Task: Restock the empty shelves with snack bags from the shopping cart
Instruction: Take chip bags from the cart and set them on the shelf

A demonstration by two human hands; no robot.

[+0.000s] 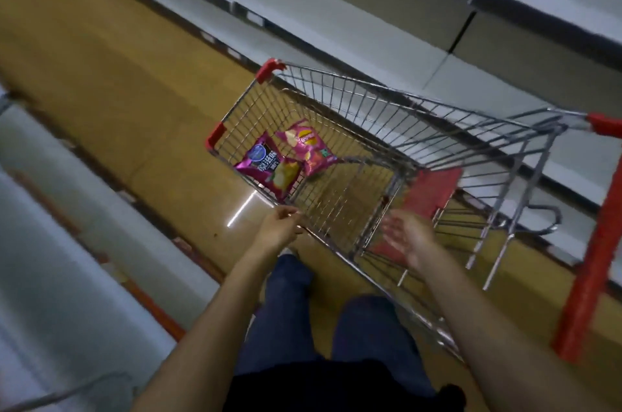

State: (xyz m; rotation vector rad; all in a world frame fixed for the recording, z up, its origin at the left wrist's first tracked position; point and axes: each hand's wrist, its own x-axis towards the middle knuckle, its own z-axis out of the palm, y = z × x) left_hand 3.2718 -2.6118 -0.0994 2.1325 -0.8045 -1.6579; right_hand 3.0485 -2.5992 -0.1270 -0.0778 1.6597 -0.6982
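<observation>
Cart: one wire cart (353,128) with red corner caps, standing on the tan floor (101,81) in an aisle, tilted in the view.
Bags: two pink snack bags in the cart's basket, both lying flat at its far end; bag one (269,169) carries a dark blue panel, bag two (308,147) a yellow round logo. Their corners overlap or touch; which, I cannot tell.
Seat flap: one red flap (434,192) at the near end of the cart.
Handle: one red bar (585,273) at the right edge.
Shelves: grey bare shelves (336,17) run along the far side of the aisle in several tiers; more pale shelving (50,243) sits at the near left, blurred.
Left hand (279,226): at the cart's near rim, fingers loosely curled, touching or just over the wire; holds no bag.
Right hand (409,238): blurred, fingers spread and relaxed, over the near end of the cart, holding nothing.
Legs: two, in dark blue trousers (289,310), beside the cart.
</observation>
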